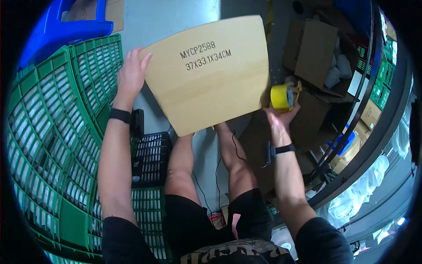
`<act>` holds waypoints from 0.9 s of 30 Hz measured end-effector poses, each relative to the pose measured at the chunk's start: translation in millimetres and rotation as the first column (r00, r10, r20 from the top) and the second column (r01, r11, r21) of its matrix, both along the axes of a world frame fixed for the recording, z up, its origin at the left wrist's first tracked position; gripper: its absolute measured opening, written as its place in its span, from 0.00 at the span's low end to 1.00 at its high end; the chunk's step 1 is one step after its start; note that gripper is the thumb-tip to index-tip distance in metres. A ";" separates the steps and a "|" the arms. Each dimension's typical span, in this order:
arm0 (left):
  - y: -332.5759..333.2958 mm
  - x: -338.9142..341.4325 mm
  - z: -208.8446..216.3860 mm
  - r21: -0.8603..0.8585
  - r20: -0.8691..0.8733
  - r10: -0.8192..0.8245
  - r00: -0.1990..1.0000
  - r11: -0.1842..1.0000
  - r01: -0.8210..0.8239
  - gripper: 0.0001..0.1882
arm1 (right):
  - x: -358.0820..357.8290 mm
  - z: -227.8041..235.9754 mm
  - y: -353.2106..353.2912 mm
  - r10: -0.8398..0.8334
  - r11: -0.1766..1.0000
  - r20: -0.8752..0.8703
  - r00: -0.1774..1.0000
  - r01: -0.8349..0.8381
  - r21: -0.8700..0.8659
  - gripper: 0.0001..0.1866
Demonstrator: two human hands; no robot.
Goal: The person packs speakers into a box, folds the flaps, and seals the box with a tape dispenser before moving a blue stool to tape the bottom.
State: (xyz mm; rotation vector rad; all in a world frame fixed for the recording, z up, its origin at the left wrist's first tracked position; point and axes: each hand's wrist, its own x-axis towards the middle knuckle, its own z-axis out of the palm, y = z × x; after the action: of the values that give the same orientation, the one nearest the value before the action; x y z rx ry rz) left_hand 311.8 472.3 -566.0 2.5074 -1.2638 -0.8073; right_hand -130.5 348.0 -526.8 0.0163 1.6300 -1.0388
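A brown cardboard box (211,83) with dark printing is held up in front of me, tilted, one broad face toward me. My left hand (132,72) is closed on its upper left edge, the thumb lying over the printed face. At the lower right corner of the box, my right hand (283,116) grips a tape dispenser with a wide yellow roll (279,97). Part of the dispenser is hidden behind the roll and the hand. Whether the right fingers also touch the box, I cannot tell.
Green plastic crates (48,110) with white contents line my left side, below a blue plastic piece (66,22). A black crate (151,158) stands by my leg. Open cardboard (316,53) with white rolled items and a dark metal rack (365,163) are on the right.
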 end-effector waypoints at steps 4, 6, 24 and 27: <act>31.3 -25.7 -20.0 -0.108 -0.021 0.242 0.970 0.964 -0.243 0.24 | 9.4 -15.3 -95.4 0.354 0.920 0.056 0.934 -0.337 -0.200 0.34; 53.3 -34.6 -23.6 -0.160 -0.061 0.429 0.901 0.887 -0.433 0.24 | 51.3 -12.6 -137.1 0.456 0.875 0.065 0.888 -0.433 -0.216 0.34; 100.1 -102.1 122.6 0.114 -0.908 0.373 0.189 0.656 -0.746 0.26 | 132.6 118.0 69.5 0.748 -0.468 -0.519 -0.413 -0.883 0.028 0.42; 105.3 -99.6 151.7 0.240 -0.931 0.363 0.023 0.661 -0.711 0.24 | 138.8 118.6 85.2 0.730 -0.527 -0.518 -0.446 -0.850 -0.011 0.42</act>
State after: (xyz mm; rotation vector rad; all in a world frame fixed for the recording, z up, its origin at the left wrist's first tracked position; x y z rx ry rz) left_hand 212.2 577.6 -414.3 1.3787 0.1177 -1.3768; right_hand 8.2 433.2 -408.2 -1.8228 0.7054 0.2467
